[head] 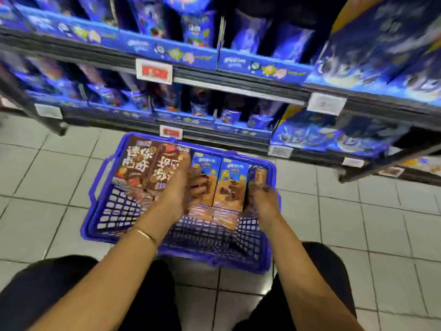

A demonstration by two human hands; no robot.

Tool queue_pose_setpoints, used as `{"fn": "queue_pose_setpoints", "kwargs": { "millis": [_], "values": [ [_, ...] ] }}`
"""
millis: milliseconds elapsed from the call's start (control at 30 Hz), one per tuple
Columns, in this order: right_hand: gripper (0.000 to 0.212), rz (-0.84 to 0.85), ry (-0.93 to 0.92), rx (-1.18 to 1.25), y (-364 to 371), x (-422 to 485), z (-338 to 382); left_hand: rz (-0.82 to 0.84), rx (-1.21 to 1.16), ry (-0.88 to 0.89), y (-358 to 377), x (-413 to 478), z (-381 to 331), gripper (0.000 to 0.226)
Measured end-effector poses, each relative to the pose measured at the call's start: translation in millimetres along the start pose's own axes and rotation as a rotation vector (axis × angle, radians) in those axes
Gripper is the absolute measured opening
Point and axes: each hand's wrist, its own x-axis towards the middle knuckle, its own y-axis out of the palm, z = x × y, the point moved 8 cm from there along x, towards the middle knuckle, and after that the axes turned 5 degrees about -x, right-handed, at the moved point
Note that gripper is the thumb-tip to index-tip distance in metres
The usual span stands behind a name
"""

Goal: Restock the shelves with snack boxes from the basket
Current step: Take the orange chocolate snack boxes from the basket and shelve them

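Note:
A blue plastic basket (112, 209) stands on the tiled floor before the shelves (238, 91). Inside it lie two brown snack boxes (140, 168) on the left and blue-and-tan snack boxes (230, 185) in the middle. My left hand (181, 189) reaches into the basket, fingers curled round the left edge of the blue-and-tan boxes. My right hand (263, 199) grips their right side, against a narrow brown box (259, 174) standing on edge. The whole view is motion-blurred.
Blue snack packs fill the upper and lower shelves, with price tags (154, 71) along the rails. A large blue box (386, 44) juts out at upper right. My knees in dark trousers (59, 295) frame the basket. White floor tiles (47, 168) lie on the left.

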Motion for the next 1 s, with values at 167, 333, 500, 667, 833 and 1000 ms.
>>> {"fn": "queue_pose_setpoints", "kwargs": {
  "millis": [167, 333, 500, 667, 833, 1000],
  "values": [
    [0.016, -0.198, -0.376, -0.271, -12, 34, 9, 0.008, -0.014, 0.094, 3, 37, 13, 0.072],
    [0.041, -0.106, -0.508, -0.537, 4, 18, 5, 0.022, -0.070, 0.055, 10, 9, 15, 0.066],
    [0.054, -0.222, -0.605, -0.743, 16, 12, -6, -0.008, 0.037, 0.089, 2, 2, 13, 0.068],
    [0.070, -0.222, -0.603, -0.785, 24, 15, -16, -0.054, 0.106, 0.135, -4, -8, 10, 0.056],
    [0.067, -0.385, -0.620, -0.495, -4, -1, -2, -0.049, 0.144, 0.146, -5, -11, 8, 0.054],
    [0.061, -0.366, -0.765, -0.149, -30, -26, 25, -0.019, 0.150, 0.178, -9, -8, 2, 0.055]
  ]
}}
